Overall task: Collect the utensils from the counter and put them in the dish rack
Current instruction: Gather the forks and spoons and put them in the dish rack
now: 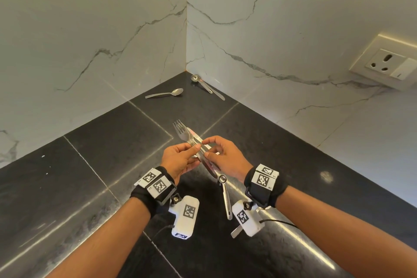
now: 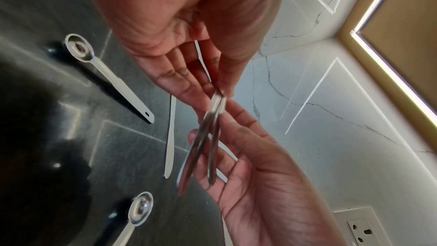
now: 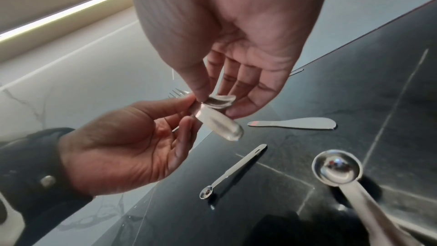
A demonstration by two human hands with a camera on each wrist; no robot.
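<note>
Both hands meet above the black counter (image 1: 90, 165) on a small bundle of steel forks (image 1: 188, 135). The tines point away from me toward the wall corner. My left hand (image 1: 194, 150) pinches the fork handles (image 2: 203, 147) between thumb and fingers. My right hand (image 1: 208, 148) pinches the same handles (image 3: 222, 126) from the other side. A butter knife (image 3: 295, 123) lies flat on the counter under the hands. A measuring spoon (image 1: 223, 194) lies between my wrists. Near the corner lie a table spoon (image 1: 167, 93) and two more measuring spoons (image 1: 203, 83). No dish rack is in view.
White marble walls close the counter on the left and at the back, and meet in a corner. A wall socket (image 1: 385, 63) sits on the right wall. Another small measuring spoon (image 3: 227, 175) lies on the counter close to my right wrist.
</note>
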